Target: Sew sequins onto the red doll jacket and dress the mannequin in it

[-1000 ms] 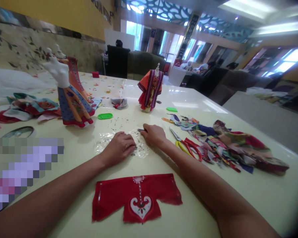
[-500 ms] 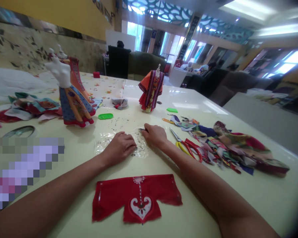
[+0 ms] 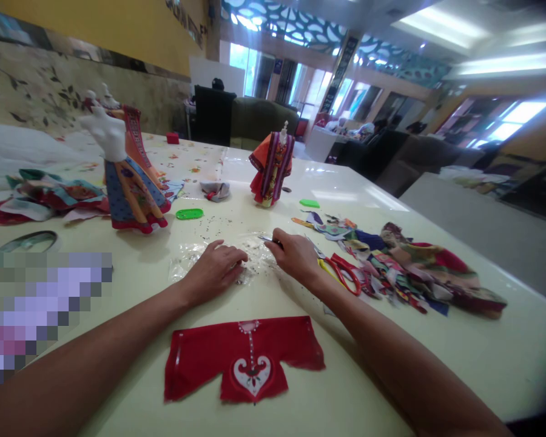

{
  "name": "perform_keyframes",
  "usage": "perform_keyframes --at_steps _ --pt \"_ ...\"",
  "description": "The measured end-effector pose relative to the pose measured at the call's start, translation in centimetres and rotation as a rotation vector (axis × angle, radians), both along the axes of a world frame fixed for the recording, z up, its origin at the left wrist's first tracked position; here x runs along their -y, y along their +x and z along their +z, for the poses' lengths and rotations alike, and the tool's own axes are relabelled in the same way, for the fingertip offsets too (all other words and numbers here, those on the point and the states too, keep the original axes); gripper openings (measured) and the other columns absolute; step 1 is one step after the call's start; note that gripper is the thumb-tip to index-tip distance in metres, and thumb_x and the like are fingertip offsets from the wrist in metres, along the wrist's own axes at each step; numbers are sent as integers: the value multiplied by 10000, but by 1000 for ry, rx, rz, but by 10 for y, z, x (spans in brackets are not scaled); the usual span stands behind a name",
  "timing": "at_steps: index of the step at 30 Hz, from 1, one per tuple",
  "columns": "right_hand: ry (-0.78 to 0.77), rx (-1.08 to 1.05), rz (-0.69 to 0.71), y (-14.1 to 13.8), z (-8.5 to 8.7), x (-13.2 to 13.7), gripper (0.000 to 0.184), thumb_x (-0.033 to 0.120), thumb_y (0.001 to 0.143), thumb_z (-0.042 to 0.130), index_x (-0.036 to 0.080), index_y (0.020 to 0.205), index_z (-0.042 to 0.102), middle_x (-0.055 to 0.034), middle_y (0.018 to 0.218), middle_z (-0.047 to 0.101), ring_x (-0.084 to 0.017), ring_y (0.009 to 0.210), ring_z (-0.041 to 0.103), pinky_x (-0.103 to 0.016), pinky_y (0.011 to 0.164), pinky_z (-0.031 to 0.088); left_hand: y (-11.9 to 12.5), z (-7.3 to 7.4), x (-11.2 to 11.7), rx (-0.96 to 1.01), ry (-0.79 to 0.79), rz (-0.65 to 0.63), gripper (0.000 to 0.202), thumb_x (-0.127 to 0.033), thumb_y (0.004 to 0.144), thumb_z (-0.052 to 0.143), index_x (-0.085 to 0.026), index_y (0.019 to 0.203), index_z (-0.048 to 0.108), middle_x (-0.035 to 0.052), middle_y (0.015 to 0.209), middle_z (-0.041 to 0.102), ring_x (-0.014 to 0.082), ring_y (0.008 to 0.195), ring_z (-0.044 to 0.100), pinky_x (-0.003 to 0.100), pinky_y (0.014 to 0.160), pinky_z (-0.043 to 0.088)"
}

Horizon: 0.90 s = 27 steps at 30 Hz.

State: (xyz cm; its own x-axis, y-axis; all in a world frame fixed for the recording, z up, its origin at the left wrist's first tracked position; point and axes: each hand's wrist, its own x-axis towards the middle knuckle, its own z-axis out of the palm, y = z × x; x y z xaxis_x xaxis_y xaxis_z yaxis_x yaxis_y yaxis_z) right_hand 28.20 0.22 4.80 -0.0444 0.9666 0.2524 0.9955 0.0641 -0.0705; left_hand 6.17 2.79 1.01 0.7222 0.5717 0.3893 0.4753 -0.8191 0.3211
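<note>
My left hand lies on a crinkled clear plastic bag, its fingers loosely bent and apart. Small dark and shiny beads are scattered on the plastic by its fingertips. To the right, my right hand is closed on slim metal tweezers, their tips pointing left over the bag. Closer to me lies a flat red garment piece, with a white heart-shaped motif and a line of pale dots up to its neckline.
Scissors with red and yellow handles lie right of my right hand, beside heaped fabric scraps. Beyond stand a dressed doll form and a white mannequin in a patterned skirt. A green tray lies between them.
My right hand has shifted right and slightly away from the left, the tweezers still in it. My left hand's fingers have straightened a little. The whole view has shifted slightly.
</note>
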Motion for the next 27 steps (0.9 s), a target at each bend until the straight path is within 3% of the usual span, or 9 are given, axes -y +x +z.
perform_keyframes --at_steps 6,11,17,27 --pt "75 -116 71 6 4 43 231 410 931 493 222 805 538 -3 666 609 -146 596 496 -269 549 178 0 1 -1 -43 60 -45 258 -274 983 415 -188 902 644 33 939 665 177 925 605 461 1073 297" --pt "112 -236 196 5 0 69 232 384 922 524 211 770 506 20 623 553 -120 560 453 -253 552 214 -1 -2 0 13 151 -33 276 -288 960 457 -180 898 703 94 1124 623 237 1068 546 456 1046 333" --pt "87 -247 338 0 -6 80 233 365 933 509 202 768 500 12 665 561 -112 573 435 -246 564 250 -2 -4 -1 27 172 -40 214 -264 953 479 -201 914 679 45 1031 676 193 991 604 444 1077 283" --pt "-42 -149 415 -2 -9 85 255 374 948 456 200 772 515 -8 695 583 -121 596 460 -254 576 253 0 -5 0 10 84 -32 167 -255 960 453 -178 985 600 21 945 688 155 896 627 418 1104 279"
